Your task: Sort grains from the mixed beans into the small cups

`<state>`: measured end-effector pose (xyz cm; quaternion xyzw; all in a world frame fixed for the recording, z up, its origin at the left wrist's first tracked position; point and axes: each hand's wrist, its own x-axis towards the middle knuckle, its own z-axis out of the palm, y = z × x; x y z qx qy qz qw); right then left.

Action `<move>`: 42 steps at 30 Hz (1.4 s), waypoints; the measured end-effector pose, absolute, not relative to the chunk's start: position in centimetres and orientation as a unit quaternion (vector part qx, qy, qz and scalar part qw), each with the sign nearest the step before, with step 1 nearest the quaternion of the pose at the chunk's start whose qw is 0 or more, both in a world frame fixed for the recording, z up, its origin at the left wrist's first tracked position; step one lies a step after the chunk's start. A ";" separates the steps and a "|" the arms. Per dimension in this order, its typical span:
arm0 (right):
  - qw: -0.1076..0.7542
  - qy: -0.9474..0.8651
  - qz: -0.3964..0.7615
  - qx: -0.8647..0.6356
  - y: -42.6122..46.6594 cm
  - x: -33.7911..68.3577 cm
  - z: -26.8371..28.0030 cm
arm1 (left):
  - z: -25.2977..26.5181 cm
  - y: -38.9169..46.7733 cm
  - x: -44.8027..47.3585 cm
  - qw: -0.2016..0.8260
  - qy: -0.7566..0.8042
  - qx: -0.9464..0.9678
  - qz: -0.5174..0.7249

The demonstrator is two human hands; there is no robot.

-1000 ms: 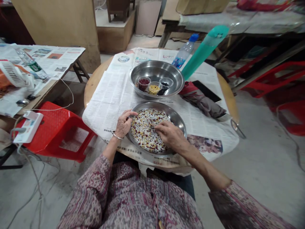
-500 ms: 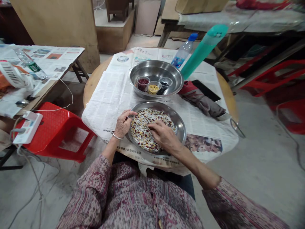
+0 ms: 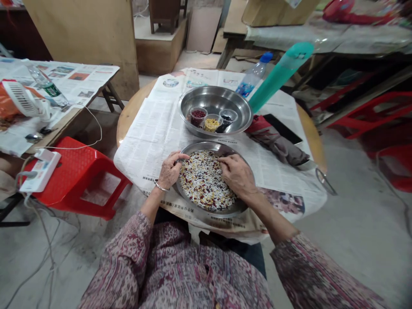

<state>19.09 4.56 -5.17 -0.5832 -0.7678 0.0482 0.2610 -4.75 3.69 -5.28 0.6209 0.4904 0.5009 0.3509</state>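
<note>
A shallow metal plate (image 3: 219, 146) sits on the newspaper at the near side of the round table. Spread across it is a mix of white, yellow and dark red grains and beans (image 3: 206, 182). My left hand (image 3: 171, 169) grips the plate's left rim, with a bangle at the wrist. Over the right part of the mix, my right hand (image 3: 238, 176) has its fingers drawn together at the grains; what they pinch, if anything, is hidden. Behind stands a metal basin (image 3: 240, 101) holding plastic cups of red beans (image 3: 198, 114), yellow grains (image 3: 211, 124) and black beans (image 3: 228, 117).
A bottle with a blue cap (image 3: 254, 74) and a long green object (image 3: 281, 77) stand behind the basin. A folded umbrella (image 3: 277, 143) and a black phone-like slab (image 3: 283, 128) lie right. A red stool (image 3: 77, 171) holds a power strip (image 3: 40, 171).
My right hand has moved from the middle of the mix to its right side. The left hand stays on the rim. The whole view has shifted slightly.
</note>
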 end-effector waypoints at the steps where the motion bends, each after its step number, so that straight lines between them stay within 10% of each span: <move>1: 0.263 -0.761 0.047 -0.591 4.5 19.3 -5.3 | -5.3 3.7 -4.8 0.351 0.490 0.620 0.502; 18: 0.212 -0.874 0.248 -0.359 -0.5 13.4 -2.9 | -5.2 3.6 -4.8 0.354 0.496 0.619 0.495; 34: 0.345 -0.757 0.110 -0.544 6.8 16.7 2.3 | -5.2 3.6 -4.9 0.358 0.493 0.611 0.504; 42: 0.198 -0.742 0.027 -0.640 16.5 15.7 4.8 | -5.0 3.5 -4.8 0.364 0.498 0.603 0.506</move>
